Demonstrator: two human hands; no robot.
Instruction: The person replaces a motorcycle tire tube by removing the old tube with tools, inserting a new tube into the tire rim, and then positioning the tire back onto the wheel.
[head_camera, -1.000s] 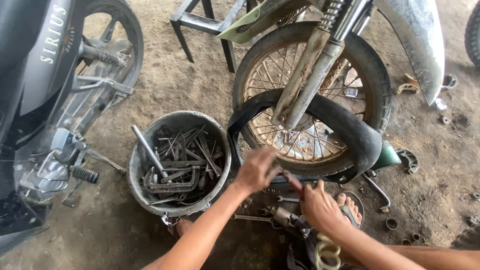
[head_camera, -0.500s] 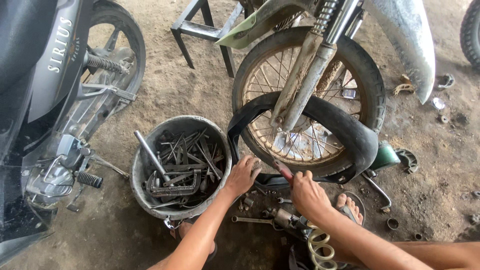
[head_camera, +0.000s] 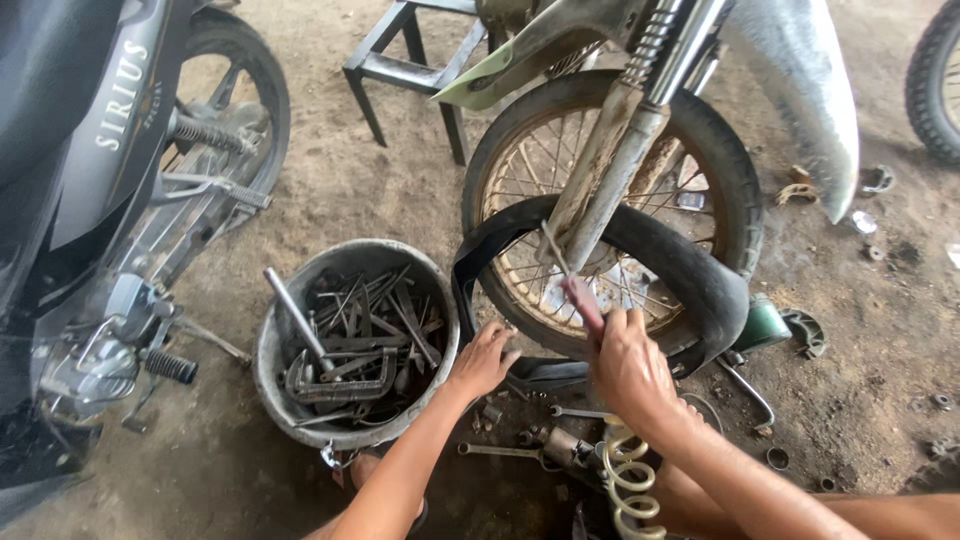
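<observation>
The motorcycle front wheel (head_camera: 610, 210) stands upright on the dirt floor (head_camera: 340, 190), with a black inner tube (head_camera: 690, 270) looped across its lower half. A grey bucket (head_camera: 275, 345) of metal tools sits just left of the wheel. Your left hand (head_camera: 483, 360) rests, fingers loosely spread, on the tube's lower edge beside the bucket. Your right hand (head_camera: 628, 365) is closed around a red-handled screwdriver (head_camera: 572, 285), its shaft pointing up toward the rim.
</observation>
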